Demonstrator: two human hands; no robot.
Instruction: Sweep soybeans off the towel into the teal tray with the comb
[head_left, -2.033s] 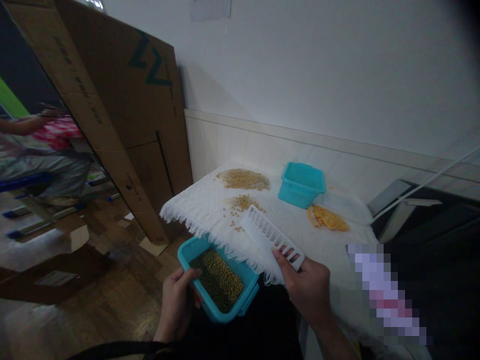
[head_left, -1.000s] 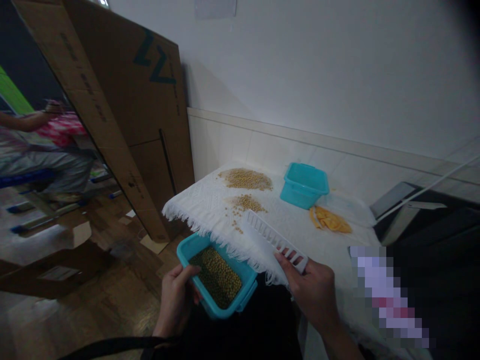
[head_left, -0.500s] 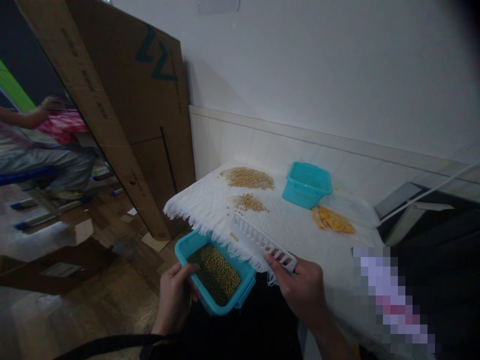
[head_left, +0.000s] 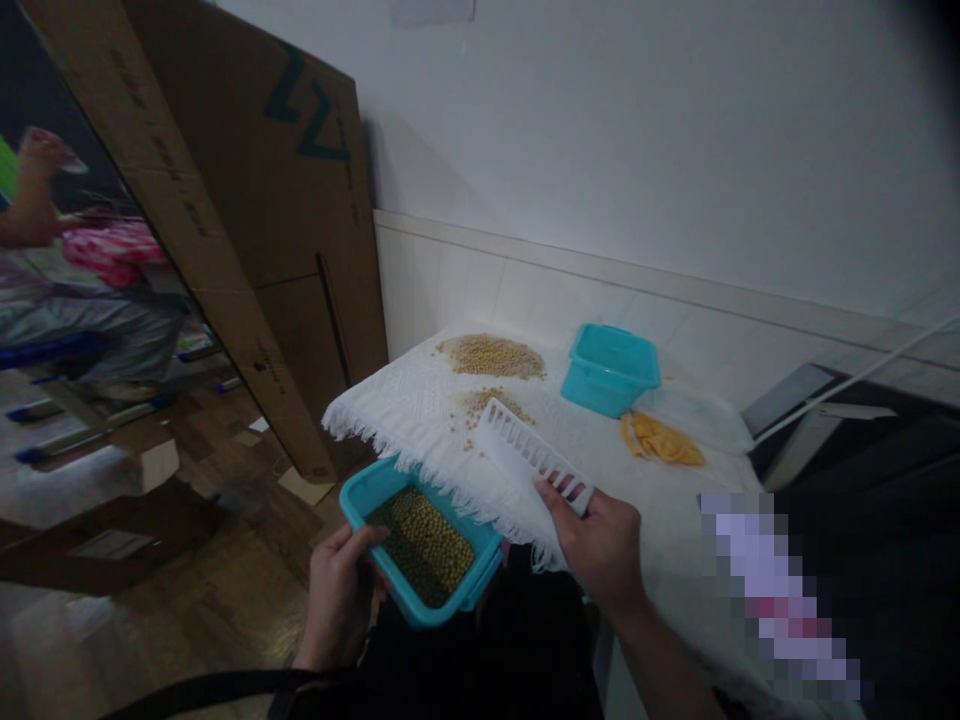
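Observation:
My left hand point(head_left: 337, 590) grips the near rim of a teal plastic tub point(head_left: 417, 540) filled with soybeans, held just below the fringed front edge of a white cloth point(head_left: 420, 405). My right hand point(head_left: 600, 545) holds a white slotted plastic scraper point(head_left: 525, 460) by its near end, its far edge resting on the cloth beside a small patch of loose beans point(head_left: 491, 402). A bigger heap of beans point(head_left: 491, 355) lies farther back on the cloth.
A second teal tub point(head_left: 611, 368) stands at the back of the cloth, with orange-yellow scraps point(head_left: 660, 440) beside it. A tall cardboard sheet point(head_left: 247, 200) leans at the left. A person's arm point(head_left: 37, 200) shows beyond it. A white cable point(head_left: 862, 375) runs at right.
The scraper swept toward the cloth's front edge over the tub, then moved back out beside the small bean patch. The tub has shifted slightly left.

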